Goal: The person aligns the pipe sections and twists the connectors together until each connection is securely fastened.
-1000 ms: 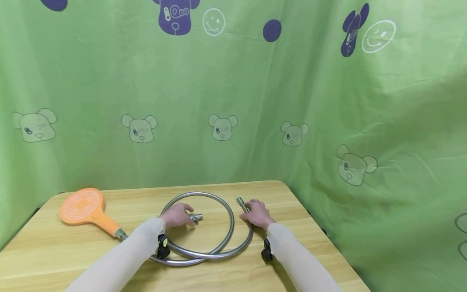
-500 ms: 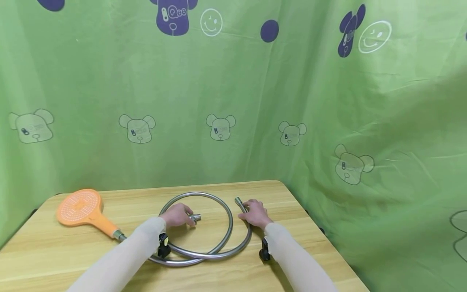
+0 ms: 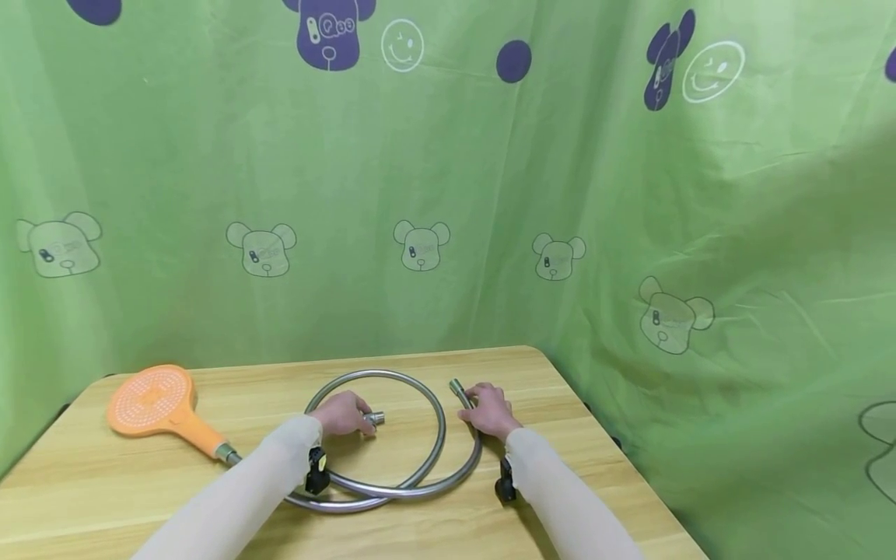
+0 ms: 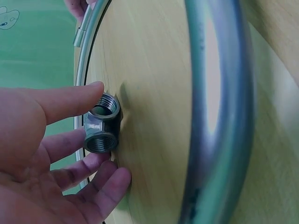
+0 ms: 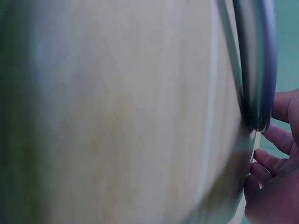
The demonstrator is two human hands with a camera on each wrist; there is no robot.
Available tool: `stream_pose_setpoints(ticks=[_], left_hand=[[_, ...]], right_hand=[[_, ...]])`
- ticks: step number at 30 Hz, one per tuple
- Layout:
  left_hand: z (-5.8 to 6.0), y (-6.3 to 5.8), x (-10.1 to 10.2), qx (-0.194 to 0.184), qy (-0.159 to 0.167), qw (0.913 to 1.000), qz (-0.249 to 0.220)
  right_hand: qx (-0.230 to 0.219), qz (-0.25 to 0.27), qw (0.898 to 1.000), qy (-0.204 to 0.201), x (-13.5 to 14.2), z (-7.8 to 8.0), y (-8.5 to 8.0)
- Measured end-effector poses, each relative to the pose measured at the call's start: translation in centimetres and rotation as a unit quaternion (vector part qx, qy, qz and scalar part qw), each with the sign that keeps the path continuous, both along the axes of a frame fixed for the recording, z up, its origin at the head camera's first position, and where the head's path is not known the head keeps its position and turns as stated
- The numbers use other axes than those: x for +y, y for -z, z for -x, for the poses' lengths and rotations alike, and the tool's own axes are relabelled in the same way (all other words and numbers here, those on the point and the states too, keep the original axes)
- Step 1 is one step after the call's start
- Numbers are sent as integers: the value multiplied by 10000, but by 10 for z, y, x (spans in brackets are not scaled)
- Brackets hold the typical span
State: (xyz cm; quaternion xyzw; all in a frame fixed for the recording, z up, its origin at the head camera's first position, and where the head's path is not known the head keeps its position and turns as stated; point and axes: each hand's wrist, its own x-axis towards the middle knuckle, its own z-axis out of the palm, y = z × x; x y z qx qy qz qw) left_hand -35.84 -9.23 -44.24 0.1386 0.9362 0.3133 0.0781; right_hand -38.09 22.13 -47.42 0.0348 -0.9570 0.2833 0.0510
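My left hand (image 3: 343, 414) pinches a small metal tee fitting (image 4: 102, 126) between thumb and fingers, low over the table. Its threaded openings show in the left wrist view. My right hand (image 3: 492, 411) holds a silver shower hose (image 3: 441, 443) just behind its end connector (image 3: 456, 386), thumb on one side and fingers on the other. In the right wrist view the hand (image 5: 275, 172) is partly cut off at the edge. The hose lies in a loop around the fitting and runs left under my left forearm to an orange shower head (image 3: 150, 400).
The wooden table (image 3: 420, 529) ends at the back and right before a green curtain (image 3: 420, 155) with bear prints. A black wrist camera (image 3: 317, 470) sits under the left wrist, close above the hose; another camera (image 3: 505, 482) is under the right wrist.
My left thumb and fingers have come closer together on the tee fitting. My right hand stays at the hose end. The whole head view has shifted slightly.
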Motion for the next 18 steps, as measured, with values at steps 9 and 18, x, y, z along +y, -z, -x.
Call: stream_pose_setpoints(ticks=[9,18], left_hand=[[0,-2,2,-198,-27,9997,-128],[4,2,3,-186,17,9997,-140]], right_hand=[[-18,-27,10000,-1,1,4,4],[-60,77,9999,64,1,4,5]])
